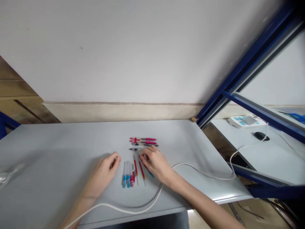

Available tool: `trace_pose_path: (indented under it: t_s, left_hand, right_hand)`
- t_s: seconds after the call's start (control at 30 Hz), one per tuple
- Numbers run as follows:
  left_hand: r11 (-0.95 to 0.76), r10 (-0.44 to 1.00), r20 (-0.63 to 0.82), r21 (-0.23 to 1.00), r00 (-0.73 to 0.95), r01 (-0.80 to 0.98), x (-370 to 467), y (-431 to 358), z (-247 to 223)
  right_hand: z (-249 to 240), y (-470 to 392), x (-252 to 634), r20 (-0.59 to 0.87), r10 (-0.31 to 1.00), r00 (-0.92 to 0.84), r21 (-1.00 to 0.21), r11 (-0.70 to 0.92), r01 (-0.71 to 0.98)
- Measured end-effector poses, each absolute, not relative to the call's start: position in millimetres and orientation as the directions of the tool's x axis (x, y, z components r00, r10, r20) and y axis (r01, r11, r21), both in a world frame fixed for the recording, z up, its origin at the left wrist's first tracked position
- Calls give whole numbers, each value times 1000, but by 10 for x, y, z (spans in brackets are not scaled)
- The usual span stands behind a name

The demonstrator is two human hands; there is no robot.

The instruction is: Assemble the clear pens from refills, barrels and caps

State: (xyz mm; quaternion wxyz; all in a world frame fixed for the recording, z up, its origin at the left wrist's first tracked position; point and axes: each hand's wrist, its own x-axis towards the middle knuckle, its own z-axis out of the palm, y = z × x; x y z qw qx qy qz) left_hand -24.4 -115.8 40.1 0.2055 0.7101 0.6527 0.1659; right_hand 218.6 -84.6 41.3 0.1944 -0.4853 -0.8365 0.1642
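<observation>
On the grey table, several pens with red and black parts [149, 142] lie in a row behind my right hand [154, 160]. That hand is over the upper ends of the refills, fingers bent and slightly blurred; what they grip, if anything, is too small to name. Two red refills [141, 170] lie beside it, and a blue pen part [150, 173] shows under the palm. Clear barrels with blue tips [126, 178] and a red-tipped part [132, 179] lie between my hands. My left hand [109, 165] is left of the barrels, thumb and forefinger curled close together, nothing visible in them.
A white cable [128, 211] runs across the front of the table [59, 143] and off to the right. Crumpled clear plastic [7, 176] lies at the far left. Beyond the blue metal frame [252, 108], a black mouse [260, 136] and white device [245, 121] rest on another table.
</observation>
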Motion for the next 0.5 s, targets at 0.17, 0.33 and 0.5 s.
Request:
trace_pose_path:
  t_s: [0.17,0.33,0.5]
  left_hand:
    - [-165,972,-144,140,185,976,-32,-1092,365]
    - [-244,954,-160,74,253,967,-8,-1081,351]
    - [-258,956,-144,-8,255,966,-2,-1006,383]
  right_hand:
    - [331,-786,2020,72,862,-502,-146,507,849]
    - [288,-780,1955,74,822,-565,15,565,825]
    - [221,-689,2006,59,730,-681,92,676,731]
